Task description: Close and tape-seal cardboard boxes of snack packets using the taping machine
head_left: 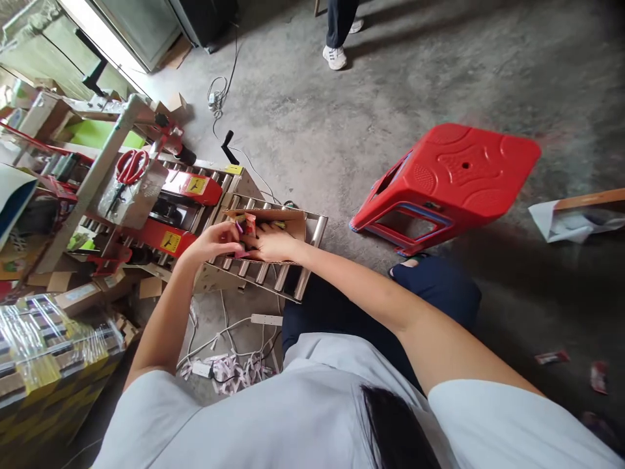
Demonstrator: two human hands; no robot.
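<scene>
An open cardboard box (297, 225) sits on the metal roller conveyor (315, 238), with small wrapped packets inside. My right hand (273, 244) reaches into it, palm down, fingers spread over the contents. At the box's left end is my left hand (217, 241), its thumb and fingers apart and its fingertips among the wrappers. A red packet (250, 225) stands up between both hands. Close to my left thumb lies a pink wrapper (241, 253). What lies under my right palm is hidden.
Left of the box stands a red-sided box-sealing machine (209, 189), with red-handled scissors (131, 167) on top. A red plastic stool (469, 166) is on the right. Cables and a power strip (266, 320) lie below the conveyor. Another person's legs (339, 26) show at the back.
</scene>
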